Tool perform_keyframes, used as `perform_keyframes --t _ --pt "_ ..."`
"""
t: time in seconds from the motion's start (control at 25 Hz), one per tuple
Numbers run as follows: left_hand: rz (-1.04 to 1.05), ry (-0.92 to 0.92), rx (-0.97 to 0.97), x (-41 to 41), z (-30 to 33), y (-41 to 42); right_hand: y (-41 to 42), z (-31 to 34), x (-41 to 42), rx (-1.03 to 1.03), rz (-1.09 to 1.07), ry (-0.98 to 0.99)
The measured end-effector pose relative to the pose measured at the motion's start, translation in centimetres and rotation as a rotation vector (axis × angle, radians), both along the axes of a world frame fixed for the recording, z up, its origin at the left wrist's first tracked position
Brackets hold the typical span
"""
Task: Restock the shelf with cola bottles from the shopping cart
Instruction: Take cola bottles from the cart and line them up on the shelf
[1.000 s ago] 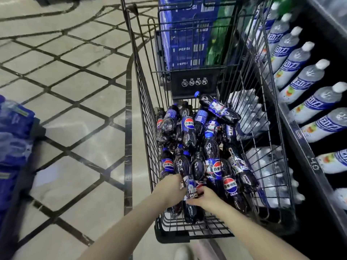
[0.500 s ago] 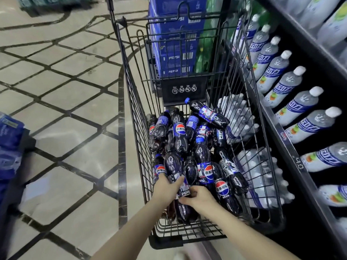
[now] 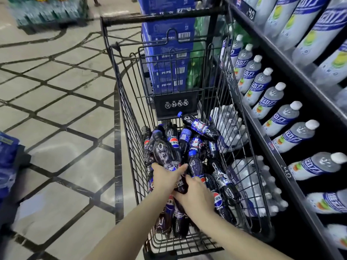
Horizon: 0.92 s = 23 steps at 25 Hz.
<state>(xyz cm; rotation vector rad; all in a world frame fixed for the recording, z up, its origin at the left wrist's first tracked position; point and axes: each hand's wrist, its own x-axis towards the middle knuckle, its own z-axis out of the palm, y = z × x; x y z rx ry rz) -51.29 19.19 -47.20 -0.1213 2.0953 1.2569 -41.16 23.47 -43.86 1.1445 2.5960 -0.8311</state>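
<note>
Both hands are reaching into the wire shopping cart, where the left hand is gripping the lower body of a raised cola bottle and the right hand is curling over another bottle in the heap. The heap is lying between the cart's side walls. The right wall is standing just beside the shelf edge, while tiled floor is lying open to the left.

**Cola bottles heaped in the cart, shelf to the right**

I saw dark cola bottles with blue caps and red-white-blue labels lying jumbled in the black wire shopping cart. One bottle pointed cap-up above the pile. The dark shelf stood just beside the cart's right wall.
</note>
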Motion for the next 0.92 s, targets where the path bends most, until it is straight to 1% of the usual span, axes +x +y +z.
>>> perform_keyframes --t 0.08,0.16,0.24,0.32,0.36,0.48,0.64,0.8,0.92 --pt "-0.007 -0.003 0.023 -0.6 -0.5 0.5 1.0 -0.1 0.3 -0.015 0.047 0.017" --pt "-0.049 -0.033 0.015 -1.3 -0.2 0.7 2.9 -0.7 0.5 -0.136 0.044 0.070" --pt "-0.111 -0.075 0.030 -2.0 -0.7 0.8 5.6 -2.1 0.1 -0.254 -0.055 0.123" --pt "-0.166 -0.096 0.034 -2.6 -1.7 1.0 8.4 -4.4 -0.7 -0.247 -0.159 0.105" --pt "-0.161 -0.115 0.052 -3.0 -2.5 1.0 9.5 -5.7 -1.2 -0.245 -0.195 0.075" --pt "-0.073 -0.213 0.123 -3.8 -3.7 1.1 11.2 -9.7 -2.6 -0.314 -0.236 -0.031" --pt "0.019 -0.351 0.232 -4.1 -4.6 0.7 11.5 -14.0 -4.1 -0.470 -0.253 -0.084" --pt "0.084 -0.459 0.329 -4.4 -5.1 0.2 11.4 -14.8 -4.6 -0.528 -0.333 -0.014" --pt "0.116 -0.480 0.382 -4.6 -5.4 0.0 11.7 -15.1 -4.1 -0.546 -0.343 0.024"
